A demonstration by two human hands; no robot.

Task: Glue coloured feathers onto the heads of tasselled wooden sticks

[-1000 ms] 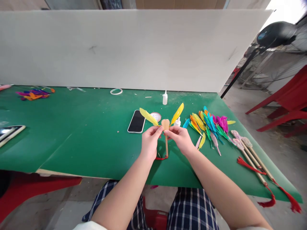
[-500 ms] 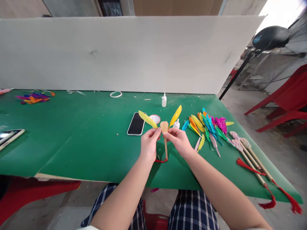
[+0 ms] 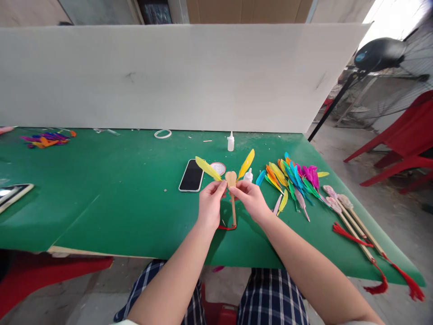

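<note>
Between my hands is a small wooden fan handle (image 3: 233, 210) with a rounded, heart-like head and a red cord at its lower end. A yellow feather (image 3: 207, 168) sticks out to the upper left, and another yellow feather (image 3: 246, 163) to the upper right. My left hand (image 3: 210, 203) pinches at the left side of the wooden head, by the base of the left feather. On the other side my right hand (image 3: 251, 198) pinches by the base of the right feather. The fingertips hide where feathers and wood meet.
A phone (image 3: 191, 175) and a round red-rimmed container (image 3: 218, 168) lie behind my hands, with a white squeeze bottle (image 3: 230, 142) farther back. Colourful feathers (image 3: 292, 176) are heaped at right, beside tasselled wooden sticks (image 3: 352, 225). A white board (image 3: 182, 76) stands along the back.
The view has shifted very slightly. My hands keep the same grip and place, and nothing else has visibly moved.
</note>
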